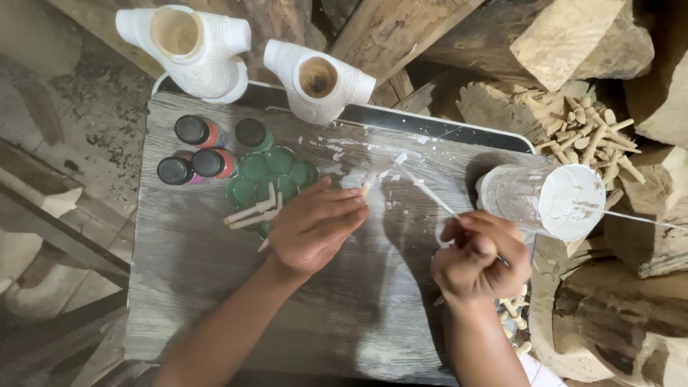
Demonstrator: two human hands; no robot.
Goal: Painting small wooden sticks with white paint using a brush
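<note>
My left hand pinches a small wooden peg at its fingertips, over the grey wooden board. My right hand is closed around a thin white-coated brush, whose tip points up-left toward the peg. White paint smears mark the board around the brush tip. Just left of my left hand sits a green flower-shaped palette with a few pale wooden pegs lying on it.
Several small paint bottles stand left of the palette. Two white-painted carved pieces rest at the board's far edge. A tub of white paint lies at right, near a heap of unpainted pegs and rough wood blocks.
</note>
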